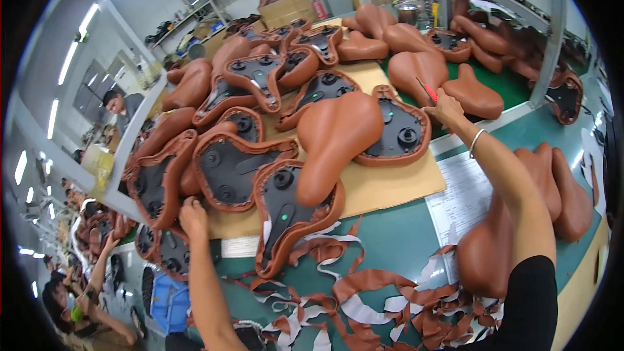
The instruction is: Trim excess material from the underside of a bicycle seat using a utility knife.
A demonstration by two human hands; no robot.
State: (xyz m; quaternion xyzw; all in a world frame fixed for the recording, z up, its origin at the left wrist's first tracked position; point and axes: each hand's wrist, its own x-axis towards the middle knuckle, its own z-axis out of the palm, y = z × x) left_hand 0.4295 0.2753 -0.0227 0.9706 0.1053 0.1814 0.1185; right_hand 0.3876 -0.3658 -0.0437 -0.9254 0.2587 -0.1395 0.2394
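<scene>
My left hand (194,218) is at the near left of a pile of brown bicycle saddles, its fingers bent against the lower edge of an upturned saddle (156,185); its fingertips are partly hidden. My right hand (446,110) is closed around a slim red-handled tool (431,93) with a thin pointed tip, held over the far right of the pile. Beneath that hand, a smooth saddle (416,71) lies top up, and an upturned saddle (396,131) shows its dark base to the left. Between my hands, another saddle (338,136) rests top up across upturned ones.
Brown and white trimmings (383,299) litter the green table near me. Printed sheets (465,198) lie by my right forearm, beside more saddles (487,253). A metal frame post (549,45) stands right; a blue crate (170,302) is lower left. Other people (84,315) work at left.
</scene>
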